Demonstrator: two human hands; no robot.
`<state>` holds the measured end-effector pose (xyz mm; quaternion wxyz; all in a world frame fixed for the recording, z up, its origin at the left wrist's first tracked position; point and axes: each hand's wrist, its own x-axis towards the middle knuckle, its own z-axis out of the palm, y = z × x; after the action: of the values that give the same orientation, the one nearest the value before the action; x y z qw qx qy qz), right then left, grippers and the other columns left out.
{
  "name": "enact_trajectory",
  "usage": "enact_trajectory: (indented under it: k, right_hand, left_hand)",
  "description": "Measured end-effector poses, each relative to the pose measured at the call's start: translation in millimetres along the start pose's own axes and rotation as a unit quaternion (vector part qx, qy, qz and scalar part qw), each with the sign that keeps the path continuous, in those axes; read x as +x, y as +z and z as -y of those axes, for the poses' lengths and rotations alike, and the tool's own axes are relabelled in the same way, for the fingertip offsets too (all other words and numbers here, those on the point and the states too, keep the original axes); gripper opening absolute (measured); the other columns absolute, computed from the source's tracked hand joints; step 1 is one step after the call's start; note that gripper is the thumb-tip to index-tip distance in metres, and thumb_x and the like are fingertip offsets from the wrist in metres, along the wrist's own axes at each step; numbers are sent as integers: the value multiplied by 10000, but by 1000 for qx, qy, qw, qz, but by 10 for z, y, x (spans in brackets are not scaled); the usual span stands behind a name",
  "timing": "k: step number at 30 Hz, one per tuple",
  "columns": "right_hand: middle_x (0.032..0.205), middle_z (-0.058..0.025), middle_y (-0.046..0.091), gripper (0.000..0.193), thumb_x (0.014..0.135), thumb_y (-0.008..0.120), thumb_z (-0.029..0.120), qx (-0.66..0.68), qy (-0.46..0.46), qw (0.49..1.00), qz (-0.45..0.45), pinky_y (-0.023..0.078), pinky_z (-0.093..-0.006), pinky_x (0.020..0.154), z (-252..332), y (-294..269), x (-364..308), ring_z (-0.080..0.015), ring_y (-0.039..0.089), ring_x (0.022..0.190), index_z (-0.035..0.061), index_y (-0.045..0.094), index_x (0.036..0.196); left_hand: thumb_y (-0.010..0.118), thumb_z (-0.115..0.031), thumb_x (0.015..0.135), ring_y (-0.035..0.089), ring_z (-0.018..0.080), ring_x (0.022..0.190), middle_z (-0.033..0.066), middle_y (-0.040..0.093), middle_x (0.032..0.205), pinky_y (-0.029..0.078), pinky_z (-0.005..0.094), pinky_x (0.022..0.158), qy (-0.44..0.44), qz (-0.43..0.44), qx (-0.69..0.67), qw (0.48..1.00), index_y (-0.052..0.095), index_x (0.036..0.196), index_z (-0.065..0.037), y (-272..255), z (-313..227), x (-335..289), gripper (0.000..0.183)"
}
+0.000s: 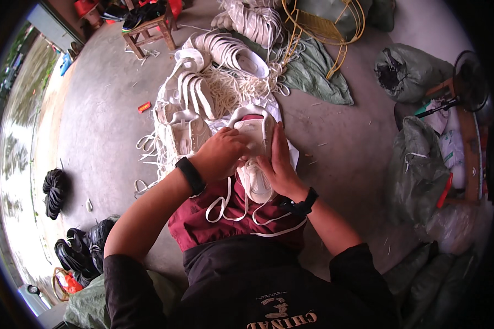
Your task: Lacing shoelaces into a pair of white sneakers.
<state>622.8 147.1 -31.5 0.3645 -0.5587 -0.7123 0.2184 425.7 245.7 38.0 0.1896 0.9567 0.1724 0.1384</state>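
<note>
A white shoe upper [253, 130] rests over my lap, its padded collar away from me and its toe towards me. My right hand [281, 169] grips its right side, with the thumb across the laced part. My left hand [223, 154] is closed against the left edge near the eyelets; what its fingertips pinch is hidden. White shoelace [222, 211] is threaded near the toe, and its long loose ends trail over my maroon trousers [195, 222]. Just left of the shoe upper lies another white upper [185, 134].
Ahead lie nested white uppers [225, 49] and a heap of white laces [233, 88] on white cloth. A wooden stool [148, 33] stands far left, a yellow chair frame [335, 38] far right. Grey-green sacks [417, 164] sit right; black bundles [55, 192] lie left.
</note>
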Motion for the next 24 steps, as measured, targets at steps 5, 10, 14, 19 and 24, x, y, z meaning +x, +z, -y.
enact_trajectory:
  k: [5,10,14,19,24]
  right_hand:
    - [1581,-321,32,849,982,539,263,-10,-4,1000,-4,95,-487,1204,46,15,-4,-451,56,1483,-92,-16,1517]
    - [1580,-318,48,849,975,547,257,-17,-4,1000,-7,105,-488,1203,97,2,-5,-457,72,1478,-100,-4,1513]
    - [1577,-320,61,852,962,569,230,-14,-14,1000,-11,112,-490,1202,110,-5,-22,-460,84,1475,-101,9,1512]
    - [1573,-321,79,877,923,617,181,-33,-26,999,-22,126,-496,1198,159,-3,-61,-465,105,1471,-101,31,1511]
    - [1570,-324,85,888,913,635,183,-33,-22,999,-21,135,-511,1194,256,-41,-89,-475,114,1465,-101,43,1511]
  left_hand:
    - [665,-124,755,621,318,898,113,639,872,460,434,868,-83,50,-6,995,655,766,-62,118,50,36,64]
    - [666,-228,754,639,332,868,135,648,814,469,440,857,-143,118,64,981,666,771,-42,118,-6,160,187]
    - [692,-245,746,674,319,893,133,684,874,493,434,846,-179,195,90,960,687,784,-38,-47,-195,321,211]
    - [725,-241,746,690,309,923,128,698,923,523,441,800,-185,214,112,953,699,882,-62,30,-214,353,226]
    - [725,-253,768,690,310,930,112,696,936,528,463,788,-187,194,113,956,690,982,-100,119,-223,302,265]
